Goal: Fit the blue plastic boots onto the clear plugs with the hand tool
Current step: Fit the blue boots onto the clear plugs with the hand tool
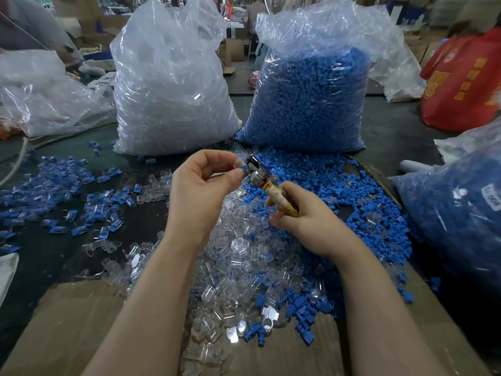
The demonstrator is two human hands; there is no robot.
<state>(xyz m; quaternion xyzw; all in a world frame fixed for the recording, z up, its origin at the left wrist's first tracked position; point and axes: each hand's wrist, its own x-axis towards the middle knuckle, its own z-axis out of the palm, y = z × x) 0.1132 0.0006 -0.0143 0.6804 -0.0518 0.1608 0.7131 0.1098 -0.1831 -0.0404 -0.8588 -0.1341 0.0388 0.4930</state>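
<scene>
Sacks first: the tall clear plastic sack of clear plugs [173,85] stands far-left of your hand tool, the sack of blue boots [311,99] right behind it. Below the tool spreads the loose pile of clear plugs [238,256]. Your right hand [303,218] wraps its tape-bound handle [282,202]. Your left hand [200,183] pinches a small blue plastic boot [242,166] against the tool's metal head [254,169].
</scene>
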